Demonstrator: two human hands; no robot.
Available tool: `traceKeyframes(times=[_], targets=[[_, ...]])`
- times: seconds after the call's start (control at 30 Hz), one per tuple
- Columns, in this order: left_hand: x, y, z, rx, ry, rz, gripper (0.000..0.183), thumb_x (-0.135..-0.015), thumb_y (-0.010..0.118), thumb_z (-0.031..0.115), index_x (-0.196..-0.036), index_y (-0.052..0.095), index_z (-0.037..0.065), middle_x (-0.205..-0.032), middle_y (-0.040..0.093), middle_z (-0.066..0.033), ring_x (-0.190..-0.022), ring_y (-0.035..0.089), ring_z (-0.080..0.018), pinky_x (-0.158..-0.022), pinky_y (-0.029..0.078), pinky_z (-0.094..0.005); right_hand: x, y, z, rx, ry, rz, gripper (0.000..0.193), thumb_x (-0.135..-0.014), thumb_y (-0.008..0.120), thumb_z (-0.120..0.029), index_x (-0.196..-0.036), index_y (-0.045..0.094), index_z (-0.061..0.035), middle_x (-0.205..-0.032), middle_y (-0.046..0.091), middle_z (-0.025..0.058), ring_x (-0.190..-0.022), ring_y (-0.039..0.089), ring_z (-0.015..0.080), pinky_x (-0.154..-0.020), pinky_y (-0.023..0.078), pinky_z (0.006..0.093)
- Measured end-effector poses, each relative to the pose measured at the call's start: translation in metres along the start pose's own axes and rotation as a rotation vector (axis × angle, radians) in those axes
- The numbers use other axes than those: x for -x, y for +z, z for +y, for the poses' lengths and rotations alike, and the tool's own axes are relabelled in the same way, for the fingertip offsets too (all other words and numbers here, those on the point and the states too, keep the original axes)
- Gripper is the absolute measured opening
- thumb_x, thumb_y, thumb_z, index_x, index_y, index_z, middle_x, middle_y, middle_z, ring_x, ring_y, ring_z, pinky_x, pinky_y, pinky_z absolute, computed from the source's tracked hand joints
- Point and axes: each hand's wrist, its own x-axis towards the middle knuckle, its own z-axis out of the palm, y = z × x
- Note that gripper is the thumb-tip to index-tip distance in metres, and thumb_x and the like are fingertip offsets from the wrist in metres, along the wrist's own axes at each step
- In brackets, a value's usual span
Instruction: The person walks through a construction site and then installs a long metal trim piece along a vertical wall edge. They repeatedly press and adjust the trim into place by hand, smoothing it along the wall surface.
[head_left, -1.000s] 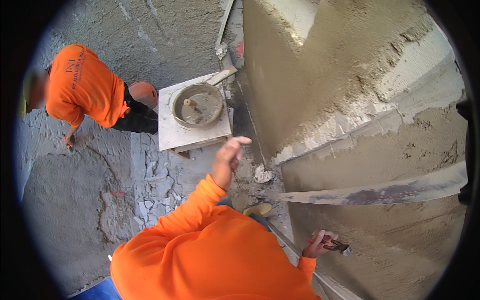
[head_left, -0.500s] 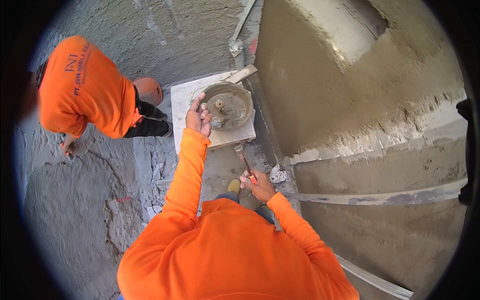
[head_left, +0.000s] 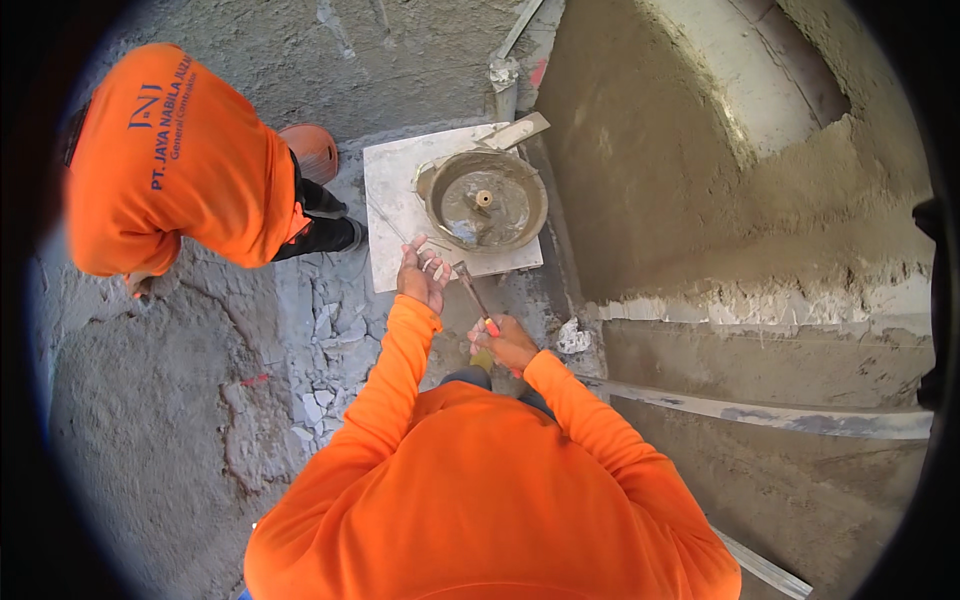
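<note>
Since half a second ago, the left hand (head_left: 425, 278) has been pulled back from the round tub (head_left: 540, 215) to the near edge of the white board (head_left: 385, 165), and the tool (head_left: 476, 295) has been brought closer to it by the right hand (head_left: 508, 345); the tool's handle is gripped tight by the right hand, and its flat grey head is held up near the board's edge, just beside the left hand.

The left fingers are a bit bent and loosely spread; a thin grey stick (head_left: 386, 220) can be seen by their tips, but whether it is held cannot be told; part of the handle is covered by the right fingers, and a yellow shoe (head_left: 484, 360) is partly hidden behind them; the co-worker's hand (head_left: 139, 285) is mostly covered by the orange shirt (head_left: 190, 170), and the head is lost at the dark rim.

An orange thing (head_left: 315, 152) is partly blocked by the co-worker's leg (head_left: 322, 210); broken bits (head_left: 330, 350) are scattered on the ground, and a white lump (head_left: 573, 338) is seen right of the right hand; a flat piece of wood (head_left: 518, 131) is laid by the tub.

Wet grey mix (head_left: 470, 220) is held in the tub, with a small tan knob (head_left: 484, 198) standing in it.
</note>
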Motion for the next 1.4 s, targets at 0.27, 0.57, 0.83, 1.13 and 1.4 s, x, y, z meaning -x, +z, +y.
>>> traceKeyframes(times=[0.27, 0.57, 0.83, 1.13, 1.4], targets=[[-0.003, -0.002, -0.038, -0.413, -0.111, 0.074, 0.040, -0.112, 0.044, 0.049, -0.140, 0.055, 0.023, -0.120, 0.062, -0.0024, -0.094, 0.059, -0.0158, -0.078, 0.051, -0.0369, -0.033, 0.013, 0.006, -0.070, -0.030, 0.059, 0.018, -0.094, 0.071, -0.017, -0.097, 0.068, -0.0005, -0.081, 0.073, 0.0073, -0.077, 0.069, 0.0174, -0.076, 0.052, 0.0336], [-0.055, -0.007, -0.010, -0.050, 0.079, 0.053, 0.028, -0.113, 0.047, 0.040, -0.117, 0.058, 0.015, -0.067, 0.048, 0.0047, -0.051, 0.040, -0.0078, -0.044, 0.034, -0.0250, 0.010, -0.002, 0.017, 0.209, 0.029, 0.137, 0.020, -0.096, 0.072, -0.022, -0.099, 0.067, -0.0035, -0.081, 0.074, 0.0070, -0.079, 0.070, 0.0173, -0.077, 0.052, 0.0340], [-0.143, -0.033, 0.035, -0.025, 0.058, 0.104, 0.027, -0.114, 0.042, 0.036, -0.118, 0.056, 0.013, -0.070, 0.044, 0.0032, -0.053, 0.038, -0.0099, -0.046, 0.032, -0.0256, 0.042, -0.014, 0.095, -0.116, -0.017, 0.233, 0.023, -0.097, 0.073, -0.024, -0.090, 0.057, -0.0083, -0.074, 0.060, -0.0005, -0.070, 0.058, 0.0077, -0.062, 0.048, 0.0265], [-0.339, -0.115, 0.029, -0.667, 0.204, 0.453, 0.036, -0.111, 0.046, 0.045, -0.109, 0.067, 0.015, -0.072, 0.056, -0.0031, -0.051, 0.048, -0.0181, -0.044, 0.041, -0.0358, 0.231, -0.071, 0.194, 0.392, 0.083, 0.615, 0.027, -0.088, 0.081, -0.010, -0.088, 0.055, -0.0046, -0.070, 0.053, 0.0031, -0.065, 0.052, 0.0139, -0.065, 0.052, 0.0324], [-0.322, -0.127, -0.014, -1.135, 0.355, 0.665, 0.058, -0.103, 0.059, 0.052, -0.144, 0.056, 0.011, -0.131, 0.065, -0.0260, -0.119, 0.063, -0.0438, -0.102, 0.049, -0.0527, 0.290, -0.051, 0.259, 0.367, 0.223, 0.694, 0.039, -0.085, 0.083, -0.016, -0.081, 0.045, -0.0080, -0.064, 0.054, 0.0072, -0.059, 0.055, 0.0295, -0.060, 0.049, 0.0438]])
